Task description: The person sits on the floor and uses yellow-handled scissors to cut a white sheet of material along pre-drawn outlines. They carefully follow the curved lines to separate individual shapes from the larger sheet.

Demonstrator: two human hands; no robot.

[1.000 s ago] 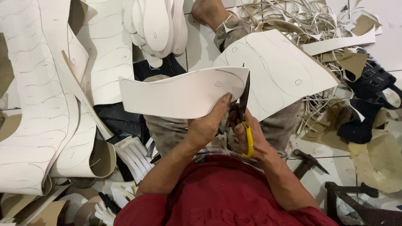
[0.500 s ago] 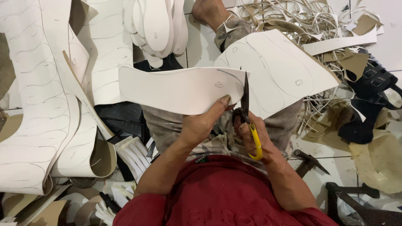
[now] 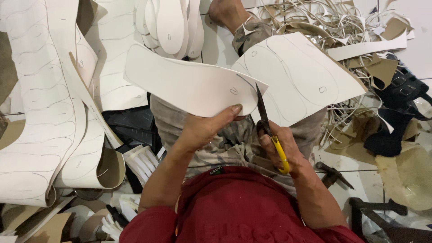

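Two hands at work, centre of frame. Left hand [image 3: 204,130] pinches the near edge of a white sole-shaped cutout [image 3: 189,85], thumb on top, fingers closed underneath it. Right hand [image 3: 281,148] is wrapped shut around the yellow handles of the scissors [image 3: 266,123]; dark blades point up-frame, their tips at the right end of the cutout, where it meets the larger white sheet [image 3: 299,76] that carries more traced sole outlines. Cannot tell how far apart the blades stand.

Handling, as a judgement: the cutout looks light and semi-stiff. It is held flat in the air from one edge, with little sag showing, so likely thin board or foam sheet. Matte surface, should not slip. Edges look easy to crease or dent if squeezed hard. Best hold is where the left hand is: near edge, close to the cut line, so the sheet doesn't flap against the blades.

Materials around:
- Left of frame: long white strips [image 3: 40,103] with pencilled sole outlines, smooth, curling at the ends, tan backing showing.
- Top centre: stack of cut white soles [image 3: 171,22], rounded, uniform.
- Upper right: tangle of thin offcut trimmings [image 3: 315,15], pale and tan, springy-looking.
- Right edge: black pieces [image 3: 396,112], shape unclear.
- Lower right: a hammer [image 3: 330,173] on the tiled floor [image 3: 360,180].
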